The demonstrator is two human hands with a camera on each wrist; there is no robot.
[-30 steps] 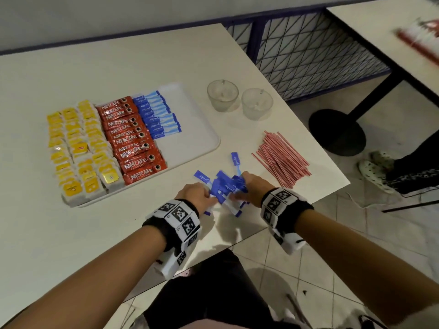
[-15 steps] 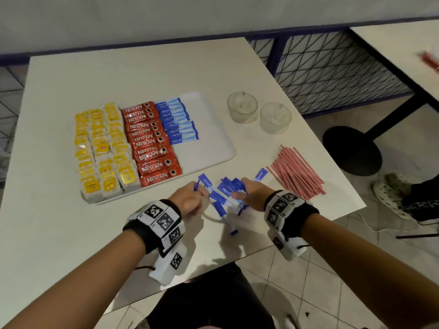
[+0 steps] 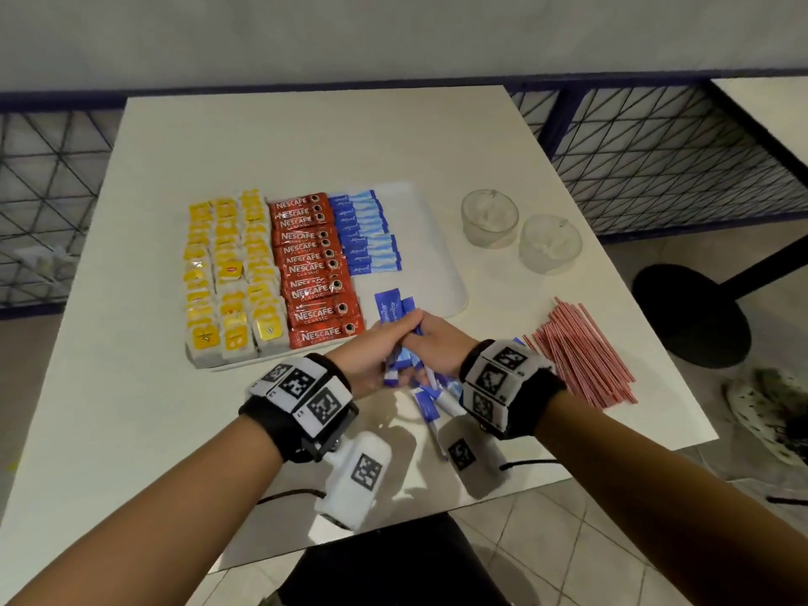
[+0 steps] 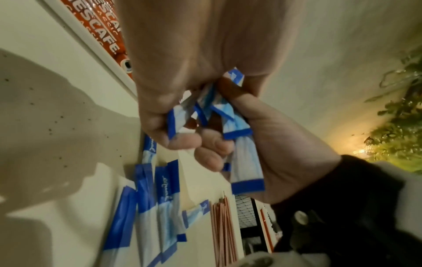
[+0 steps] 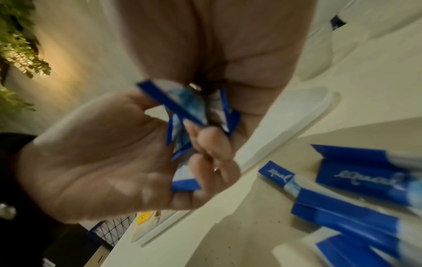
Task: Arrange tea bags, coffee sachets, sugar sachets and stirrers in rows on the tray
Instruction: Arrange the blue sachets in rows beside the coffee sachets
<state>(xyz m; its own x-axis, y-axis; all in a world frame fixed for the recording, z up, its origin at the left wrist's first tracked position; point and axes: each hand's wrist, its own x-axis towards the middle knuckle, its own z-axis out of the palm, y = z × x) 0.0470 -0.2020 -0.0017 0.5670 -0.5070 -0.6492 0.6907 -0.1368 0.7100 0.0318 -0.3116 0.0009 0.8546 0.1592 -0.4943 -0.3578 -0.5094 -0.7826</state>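
A white tray [image 3: 441,255] holds rows of yellow tea bags [image 3: 227,269], red coffee sachets [image 3: 312,264] and blue sugar sachets [image 3: 365,231]. My left hand [image 3: 376,347] and right hand [image 3: 433,343] are pressed together just in front of the tray, both gripping one bundle of blue sugar sachets [image 3: 391,310]. The left wrist view shows the bundle [image 4: 237,137] clamped between both palms. In the right wrist view the bundle [image 5: 189,115] sits between curled fingers [image 5: 212,142]. More sugar sachets [image 3: 430,402] lie loose on the table below the hands. Red stirrers [image 3: 581,352] lie in a pile to the right.
Two clear glass cups [image 3: 489,216] [image 3: 550,242] stand right of the tray. The table's front edge [image 3: 437,513] runs just behind my wrists. A second table [image 3: 769,111] and its round black base [image 3: 691,312] are at the right, with shoes [image 3: 774,413] on the floor.
Both hands gathered the scattered sugar sachets, closed together on a bundle and lifted it toward the tray's front edge. The head view shifted, moving the tray toward centre.
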